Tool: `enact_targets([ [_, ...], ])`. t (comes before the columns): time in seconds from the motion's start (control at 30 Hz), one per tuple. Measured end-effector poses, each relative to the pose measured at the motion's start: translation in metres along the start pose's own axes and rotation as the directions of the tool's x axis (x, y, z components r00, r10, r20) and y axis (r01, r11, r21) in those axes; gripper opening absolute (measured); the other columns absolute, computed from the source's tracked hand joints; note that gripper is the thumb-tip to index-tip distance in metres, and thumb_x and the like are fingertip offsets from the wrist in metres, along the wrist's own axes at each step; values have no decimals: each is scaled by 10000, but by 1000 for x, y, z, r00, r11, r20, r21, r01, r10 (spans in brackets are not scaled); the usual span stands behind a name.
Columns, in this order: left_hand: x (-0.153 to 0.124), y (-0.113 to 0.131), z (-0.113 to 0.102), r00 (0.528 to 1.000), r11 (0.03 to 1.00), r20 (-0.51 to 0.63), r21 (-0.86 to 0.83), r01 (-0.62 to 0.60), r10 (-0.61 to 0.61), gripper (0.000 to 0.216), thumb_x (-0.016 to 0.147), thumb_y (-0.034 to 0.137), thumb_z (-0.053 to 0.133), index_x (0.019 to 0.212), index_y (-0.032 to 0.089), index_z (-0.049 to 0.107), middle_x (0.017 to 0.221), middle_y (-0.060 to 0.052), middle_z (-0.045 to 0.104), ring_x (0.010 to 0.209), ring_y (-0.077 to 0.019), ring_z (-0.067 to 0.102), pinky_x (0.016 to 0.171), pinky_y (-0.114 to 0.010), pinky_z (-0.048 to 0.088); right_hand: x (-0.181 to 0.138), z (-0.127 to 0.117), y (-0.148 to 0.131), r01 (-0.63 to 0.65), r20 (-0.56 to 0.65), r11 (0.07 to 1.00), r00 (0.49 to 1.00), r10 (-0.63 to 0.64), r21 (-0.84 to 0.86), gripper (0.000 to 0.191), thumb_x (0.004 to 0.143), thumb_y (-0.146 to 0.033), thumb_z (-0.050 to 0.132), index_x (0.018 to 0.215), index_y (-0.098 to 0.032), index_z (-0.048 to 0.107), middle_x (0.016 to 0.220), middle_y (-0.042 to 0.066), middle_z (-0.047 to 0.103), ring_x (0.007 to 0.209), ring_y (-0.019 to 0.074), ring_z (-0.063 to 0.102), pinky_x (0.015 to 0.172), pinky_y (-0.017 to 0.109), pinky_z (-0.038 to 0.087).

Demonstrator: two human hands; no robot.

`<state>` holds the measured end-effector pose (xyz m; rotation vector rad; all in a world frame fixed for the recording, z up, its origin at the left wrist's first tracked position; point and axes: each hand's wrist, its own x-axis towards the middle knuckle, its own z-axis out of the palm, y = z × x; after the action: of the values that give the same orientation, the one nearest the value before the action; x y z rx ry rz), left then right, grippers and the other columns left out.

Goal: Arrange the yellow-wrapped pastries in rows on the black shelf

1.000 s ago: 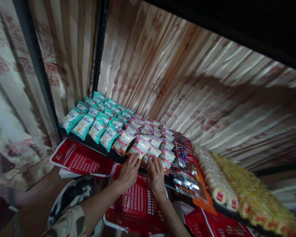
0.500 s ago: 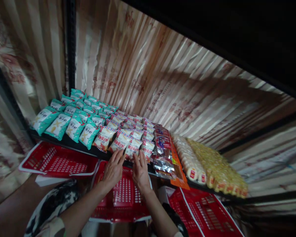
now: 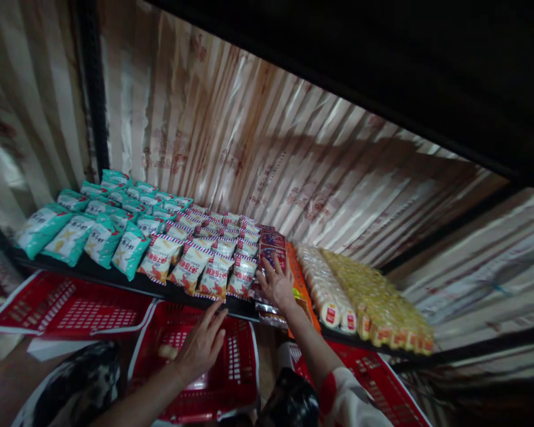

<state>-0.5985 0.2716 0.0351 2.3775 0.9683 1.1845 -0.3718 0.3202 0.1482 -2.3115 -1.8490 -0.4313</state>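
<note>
My right hand [image 3: 277,288] lies with fingers spread on a stack of dark red and silver packets [image 3: 273,242] on the shelf, its fingertips touching them. Below the shelf's front edge, my left hand [image 3: 203,343] is held over the middle red basket [image 3: 244,379], fingers stretched out and nothing in them. Its fingertips come close to the lower edge of the cream snack bags [image 3: 214,274] with striped tops, which stand in rows. Right beside the dark packets is an orange packet [image 3: 301,279], partly covered by my right wrist.
Teal snack bags [image 3: 100,240] fill the shelf's left end. Clear-wrapped white rolls [image 3: 323,284] and yellow wrapped packs [image 3: 374,290] line its right side. More red baskets stand at left [image 3: 84,305] and right [image 3: 382,385]. A dark upper shelf [image 3: 382,77] hangs overhead.
My right hand has moved right, from the cream bags onto the dark red packets. My left hand has dropped back from the bags over the basket. The view has shifted slightly right.
</note>
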Motion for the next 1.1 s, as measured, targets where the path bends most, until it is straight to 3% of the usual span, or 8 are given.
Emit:
enact_targets([
  [0.13, 2, 6, 12, 999, 999, 36, -35, 38, -37, 384, 890, 267, 369, 1241, 172, 492, 1353, -116, 441, 1228, -187, 443, 994, -324, 426, 10, 10, 13, -39, 95, 999, 995, 35, 34, 555, 816, -569, 407, 1303, -305, 440, 1472, 19, 249, 1350, 367, 79, 1025, 558, 212],
  [0.3, 24, 21, 30, 962, 909, 102, -318, 271, -252, 361, 850, 336, 412, 1133, 178, 573, 1259, -124, 526, 1140, -203, 523, 946, -343, 465, 14, 25, 29, 8, 13, 989, 1000, -10, 146, 527, 811, -548, 436, 1269, -292, 487, 1427, 65, 336, 1326, 384, 167, 975, 593, 261],
  [0.37, 40, 29, 44, 892, 748, 166, -493, 444, -420, 399, 814, 433, 451, 1075, 165, 591, 1169, -139, 575, 1044, -215, 578, 845, -334, 518, 15, 28, 34, 5, -9, 983, 1000, -3, 184, 506, 815, -543, 433, 1253, -300, 504, 1407, 75, 366, 1309, 382, 214, 948, 607, 285],
  [0.47, 64, 43, 67, 690, 332, 352, -682, 652, -633, 611, 695, 633, 522, 1012, 115, 584, 1077, -173, 596, 928, -234, 619, 745, -333, 531, 16, 29, 41, 7, -26, 977, 1000, -1, 214, 471, 827, -548, 407, 1224, -326, 529, 1374, 73, 411, 1281, 364, 279, 937, 615, 284],
  [0.53, 76, 53, 79, 601, 110, 423, -750, 652, -678, 729, 590, 711, 568, 990, 102, 574, 1044, -179, 600, 909, -242, 621, 739, -337, 522, 16, 28, 45, 34, -47, 975, 999, -24, 218, 447, 839, -541, 390, 1213, -343, 536, 1354, 64, 439, 1270, 348, 305, 951, 604, 271],
  [0.6, 85, 63, 87, 555, 8, 417, -795, 607, -720, 757, 547, 720, 599, 989, 106, 571, 1026, -172, 608, 897, -239, 622, 746, -339, 511, 15, 26, 49, 62, -71, 975, 996, -48, 214, 418, 863, -506, 361, 1207, -348, 541, 1340, 55, 458, 1262, 333, 321, 963, 581, 268],
  [0.9, 123, 87, 87, 415, 63, 224, -816, 574, -882, 554, 582, 579, 671, 910, 133, 644, 859, -85, 657, 748, -168, 604, 592, -243, 449, 20, 31, 73, 224, -171, 926, 969, -178, 305, 363, 886, -354, 360, 1149, -271, 596, 1257, 46, 543, 1192, 295, 399, 948, 514, 338],
  [1.1, 136, 88, 97, 468, 84, 216, -837, 540, -857, 527, 526, 568, 693, 804, 128, 613, 707, -13, 581, 579, -96, 519, 470, -184, 376, 21, 47, 90, 255, -257, 866, 954, -153, 431, 380, 880, -349, 383, 1125, -162, 605, 1230, 93, 558, 1168, 240, 436, 977, 448, 344],
])
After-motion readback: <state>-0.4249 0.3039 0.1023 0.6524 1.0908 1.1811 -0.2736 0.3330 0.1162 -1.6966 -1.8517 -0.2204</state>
